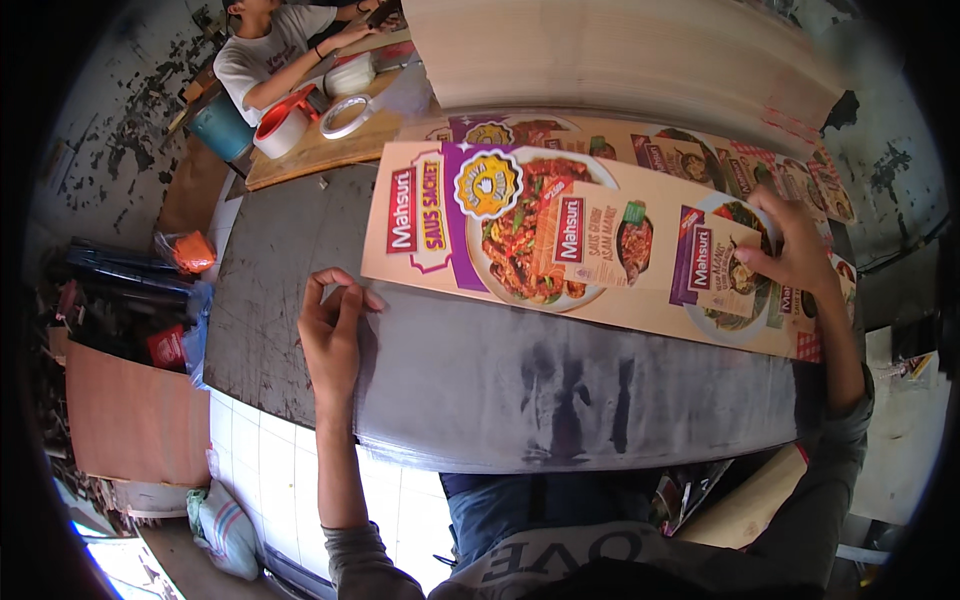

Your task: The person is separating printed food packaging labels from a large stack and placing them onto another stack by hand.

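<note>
A long printed cardboard panel (640,310), beige with food pictures and a purple band, slants across the table's middle. My right hand (795,250) grips its right part, thumb on the printed face and fingers over the far edge. Under the panel, toward me, lies a glossy grey plastic sheet (460,390) with dark smears. My left hand (332,335) is beside the sheet's far left corner, fingers curled in against the thumb. Whether the sheet's edge is between those fingers is too small to tell.
More printed panels (680,150) lie behind, beside a large upright plywood board (620,60). At the far left, a red tape dispenser (285,125) and a tape roll (347,117) sit on a wooden board (330,160). Another person (280,60) works there. A white sack (225,530) lies lower left.
</note>
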Available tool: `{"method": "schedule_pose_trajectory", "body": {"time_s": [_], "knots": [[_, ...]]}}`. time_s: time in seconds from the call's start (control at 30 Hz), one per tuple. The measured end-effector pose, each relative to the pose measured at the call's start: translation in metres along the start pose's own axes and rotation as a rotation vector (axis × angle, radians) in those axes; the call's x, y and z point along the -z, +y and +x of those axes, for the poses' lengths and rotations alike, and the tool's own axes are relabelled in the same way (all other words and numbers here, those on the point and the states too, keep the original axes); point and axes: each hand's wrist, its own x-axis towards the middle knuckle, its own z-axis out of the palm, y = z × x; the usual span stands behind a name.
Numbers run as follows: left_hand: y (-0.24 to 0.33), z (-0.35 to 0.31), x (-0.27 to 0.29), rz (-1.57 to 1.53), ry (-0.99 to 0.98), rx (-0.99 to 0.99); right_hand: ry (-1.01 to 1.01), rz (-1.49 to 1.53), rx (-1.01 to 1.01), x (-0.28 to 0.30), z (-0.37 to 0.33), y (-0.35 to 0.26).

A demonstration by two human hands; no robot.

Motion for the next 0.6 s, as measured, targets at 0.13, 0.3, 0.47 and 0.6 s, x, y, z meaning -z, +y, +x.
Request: {"method": "schedule_pose_trajectory", "body": {"time_s": [0.13, 0.3, 0.47, 0.6], "knots": [[-0.001, 0.000, 0.001, -0.008, -0.014, -0.008, 0.000, -0.005, 0.000, 0.001, 0.001, -0.004], [-0.001, -0.001, 0.000, -0.006, -0.016, -0.019, -0.020, -0.025, 0.000, 0.001, 0.000, -0.002], [0.000, -0.002, -0.001, -0.026, -0.012, -0.066, -0.064, -0.012, -0.037, -0.002, 0.001, 0.004], [-0.001, -0.002, -0.002, -0.049, -0.014, -0.075, -0.083, 0.001, -0.093, -0.004, 0.000, 0.006]]}}
